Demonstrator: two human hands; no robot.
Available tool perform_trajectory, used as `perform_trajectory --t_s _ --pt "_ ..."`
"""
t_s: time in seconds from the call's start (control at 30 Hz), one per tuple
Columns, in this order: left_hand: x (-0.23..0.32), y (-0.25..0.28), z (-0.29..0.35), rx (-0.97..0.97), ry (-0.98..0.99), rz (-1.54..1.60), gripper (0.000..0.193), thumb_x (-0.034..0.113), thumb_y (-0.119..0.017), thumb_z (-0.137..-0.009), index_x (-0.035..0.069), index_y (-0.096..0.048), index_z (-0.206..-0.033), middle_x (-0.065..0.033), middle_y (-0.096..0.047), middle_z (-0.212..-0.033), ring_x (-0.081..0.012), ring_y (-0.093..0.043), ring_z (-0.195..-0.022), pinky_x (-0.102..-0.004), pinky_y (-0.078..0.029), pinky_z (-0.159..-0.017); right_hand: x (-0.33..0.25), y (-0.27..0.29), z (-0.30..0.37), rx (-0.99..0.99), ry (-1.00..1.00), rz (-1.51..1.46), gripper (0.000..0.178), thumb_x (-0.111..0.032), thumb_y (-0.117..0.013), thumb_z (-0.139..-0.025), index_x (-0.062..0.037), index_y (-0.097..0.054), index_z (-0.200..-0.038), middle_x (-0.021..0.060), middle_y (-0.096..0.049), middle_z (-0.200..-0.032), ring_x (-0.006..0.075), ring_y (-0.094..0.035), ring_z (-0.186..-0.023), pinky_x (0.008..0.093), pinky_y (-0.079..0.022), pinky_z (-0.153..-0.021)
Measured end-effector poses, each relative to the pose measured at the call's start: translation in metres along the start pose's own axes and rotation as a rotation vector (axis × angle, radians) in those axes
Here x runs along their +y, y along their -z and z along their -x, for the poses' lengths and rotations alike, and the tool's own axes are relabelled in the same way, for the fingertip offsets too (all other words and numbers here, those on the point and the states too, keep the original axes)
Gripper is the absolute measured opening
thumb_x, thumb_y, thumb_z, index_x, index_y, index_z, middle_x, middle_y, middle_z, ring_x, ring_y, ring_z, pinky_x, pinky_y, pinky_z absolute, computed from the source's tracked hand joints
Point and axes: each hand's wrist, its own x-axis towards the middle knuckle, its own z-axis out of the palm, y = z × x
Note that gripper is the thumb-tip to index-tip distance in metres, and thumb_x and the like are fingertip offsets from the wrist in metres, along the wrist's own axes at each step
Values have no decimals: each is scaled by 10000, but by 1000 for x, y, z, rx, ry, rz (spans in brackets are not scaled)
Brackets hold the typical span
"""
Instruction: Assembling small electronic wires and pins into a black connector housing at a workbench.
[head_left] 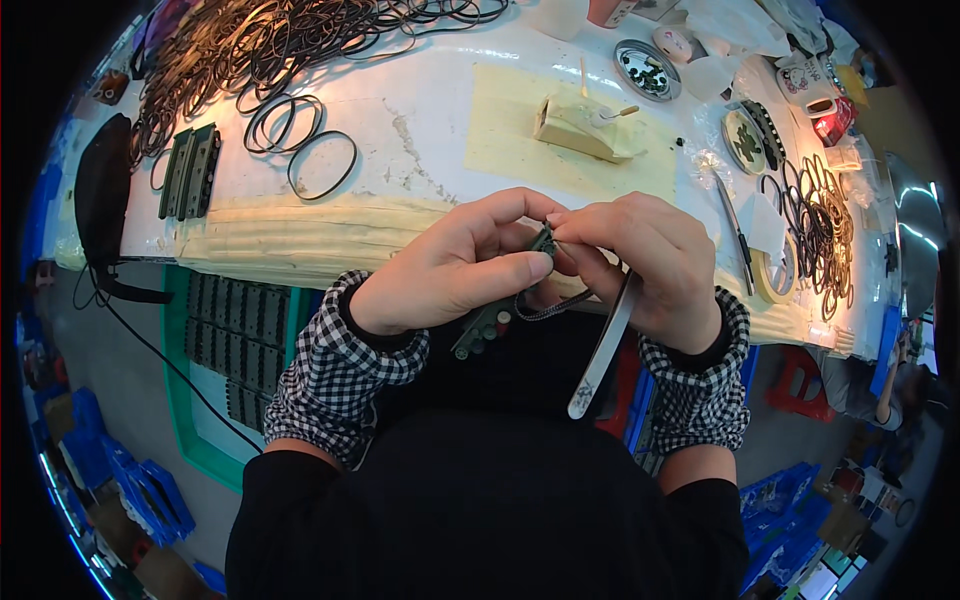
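One dark green wheeled strip (pixel 484 328), apparently a model-vehicle part, is held above the person's lap, just in front of the table edge (pixel 330 230). It slants, its upper end between the two hands and its lower end pointing down and left, with round wheels along it. A dark ribbed band (pixel 560 308) loops out from beside it toward the right hand.

The left hand (pixel 455 262) grasps the strip, thumb on the near side and fingers bent behind. The right hand (pixel 645 262) has thumb and forefinger brought together at the strip's upper end; what exactly they pinch is hidden. Its other fingers are curled around silver tweezers (pixel 604 348), whose broad rounded end points down toward the lap.

Beyond the hands, a beige block (pixel 580 135) rests on a yellow sheet (pixel 500 110). Farther right are a round dish (pixel 634 88) of small dark parts, a slim pointed tool (pixel 735 225) and a tape roll (pixel 774 284). Dark bands (pixel 260 50) lie heaped at the far left, near several green strips (pixel 190 172) side by side. Below the table, at left, stands a green tray (pixel 180 390) with rows of dark parts.
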Motion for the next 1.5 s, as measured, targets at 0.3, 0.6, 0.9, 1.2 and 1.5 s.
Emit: perform_trajectory --t_s 0.3,0.6,0.9,1.2,1.5 --pt "-3 1 -1 -25 15 -18 394 124 -514 -942 -29 -411 -1290 -109 -611 -1092 -126 -596 -990 -256 -482 -859 -5 5 1 -56 21 11 233 -49 -725 -713 -32 -628 -925 51 -645 -783 221 -641 -676 310 -496 -600" --pt "-1 0 -2 -8 60 -31 351 124 -506 -948 -16 -435 -1262 -97 -623 -1060 -106 -605 -932 -252 -496 -835 -2 7 5 -95 39 12 293 -39 -734 -688 -23 -620 -957 58 -657 -813 211 -646 -673 301 -498 -600" --pt "-6 -6 -1 71 -39 -13 352 118 -472 -959 -16 -424 -1281 -102 -629 -1010 -128 -631 -898 -273 -522 -836 -3 -10 16 68 -1 6 248 -21 -713 -740 -20 -642 -977 80 -673 -813 229 -640 -629 306 -494 -558" --pt "-6 0 0 23 -52 -50 367 123 -471 -959 -26 -400 -1287 -147 -606 -1095 -180 -637 -989 -328 -524 -902 -10 -16 17 141 -100 -30 216 -13 -712 -765 -35 -659 -973 83 -685 -813 210 -640 -635 293 -494 -565" --pt "-4 -2 0 3 -8 -13 380 144 -494 -955 -28 -401 -1281 -140 -608 -1090 -175 -628 -991 -320 -515 -903 -14 -16 17 155 -340 -231 162 1 -710 -778 -45 -671 -928 80 -673 -789 207 -653 -661 275 -509 -583"
